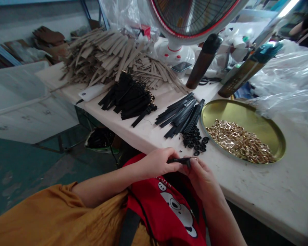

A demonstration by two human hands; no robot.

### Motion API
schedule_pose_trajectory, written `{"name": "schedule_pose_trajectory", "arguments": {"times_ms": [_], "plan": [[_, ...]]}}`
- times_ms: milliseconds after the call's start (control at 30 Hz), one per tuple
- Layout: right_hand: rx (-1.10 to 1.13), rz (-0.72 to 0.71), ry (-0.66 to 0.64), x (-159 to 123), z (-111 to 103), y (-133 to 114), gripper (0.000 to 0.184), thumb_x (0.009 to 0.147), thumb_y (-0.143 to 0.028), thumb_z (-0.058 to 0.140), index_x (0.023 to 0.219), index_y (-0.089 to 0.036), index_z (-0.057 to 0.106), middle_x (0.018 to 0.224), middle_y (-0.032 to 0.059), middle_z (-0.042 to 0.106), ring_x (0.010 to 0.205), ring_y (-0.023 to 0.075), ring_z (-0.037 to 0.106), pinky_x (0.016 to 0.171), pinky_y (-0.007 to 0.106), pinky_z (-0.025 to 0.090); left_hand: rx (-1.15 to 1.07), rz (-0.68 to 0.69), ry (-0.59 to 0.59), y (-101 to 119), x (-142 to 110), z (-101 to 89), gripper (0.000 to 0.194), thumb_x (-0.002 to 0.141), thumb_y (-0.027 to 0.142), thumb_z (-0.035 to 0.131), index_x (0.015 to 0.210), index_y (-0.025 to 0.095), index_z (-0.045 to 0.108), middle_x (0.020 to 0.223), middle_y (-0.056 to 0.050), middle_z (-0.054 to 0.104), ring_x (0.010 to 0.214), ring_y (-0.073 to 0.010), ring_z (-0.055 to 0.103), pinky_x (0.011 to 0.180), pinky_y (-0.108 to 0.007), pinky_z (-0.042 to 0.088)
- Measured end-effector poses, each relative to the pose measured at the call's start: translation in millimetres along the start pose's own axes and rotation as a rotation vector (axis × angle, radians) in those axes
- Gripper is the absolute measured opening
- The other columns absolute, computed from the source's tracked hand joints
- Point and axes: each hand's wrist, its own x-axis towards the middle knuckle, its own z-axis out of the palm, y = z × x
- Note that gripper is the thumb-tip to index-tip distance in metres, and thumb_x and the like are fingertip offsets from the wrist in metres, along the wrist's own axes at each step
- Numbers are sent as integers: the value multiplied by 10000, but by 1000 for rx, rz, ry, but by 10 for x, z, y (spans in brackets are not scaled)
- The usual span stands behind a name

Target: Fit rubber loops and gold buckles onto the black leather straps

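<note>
My left hand [166,162] is closed on one end of a short black strap [178,160], just off the table's front edge. At the strap's other end, the fingers of my right hand [201,172] pinch it, where a small dark piece hangs down. Just beyond my hands lies a cluster of small round black rings [195,139]. Behind them rests a fan of flat black strips [182,114]. Farther left is a pile of black straps with gold-coloured ends [130,95]. A gold tray [246,107] on the right holds many small gold metal buckles [242,141].
A heap of grey-beige strips [102,56] covers the back left of the table. Behind stand a fan [174,51] and two brown bottles, one [202,65] left of the other [242,75]. Clear plastic [295,82] lies at the right. A white bin [28,116] stands left.
</note>
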Motion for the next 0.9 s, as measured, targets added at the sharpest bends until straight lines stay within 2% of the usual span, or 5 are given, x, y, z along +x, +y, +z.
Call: {"name": "schedule_pose_trajectory", "arguments": {"times_ms": [133,333,467,600,900], "plan": [[-287,-237,208,-23,46,-35,321,645,-361,698,846,-225,487,682,-48,527,583,103,526,553,226,461,-122,14,4,-5,-7,58,279,775,339,549,977,147,559,912,-39,636,819,-150,573,710,-240,413],[-471,-96,-60,15,-61,-23,266,765,-434,547,866,-197,480,500,-66,456,449,89,422,432,202,346,-294,-69,-75,-105,49,91,341,730,298,594,1022,133,536,966,-69,628,805,-153,581,695,-254,439],[-619,-230,109,56,-54,72,243,767,-424,531,834,-197,476,543,-51,471,467,103,440,430,219,348,-531,-239,-200,-177,86,86,304,736,250,561,1001,109,517,850,-58,632,576,-86,545,560,-222,431],[-821,-304,208,103,-37,139,229,779,-401,511,863,-189,500,619,-10,532,531,137,504,487,255,399,-661,-311,-142,-226,133,132,273,709,239,586,940,106,523,778,-35,622,552,-71,535,555,-212,430],[-997,-337,-81,131,-171,83,127,824,-328,451,820,-211,501,650,0,569,577,151,524,543,261,408,-571,-349,-148,-297,212,211,254,701,215,576,925,99,541,693,-2,598,514,-68,532,497,-188,416]]}}
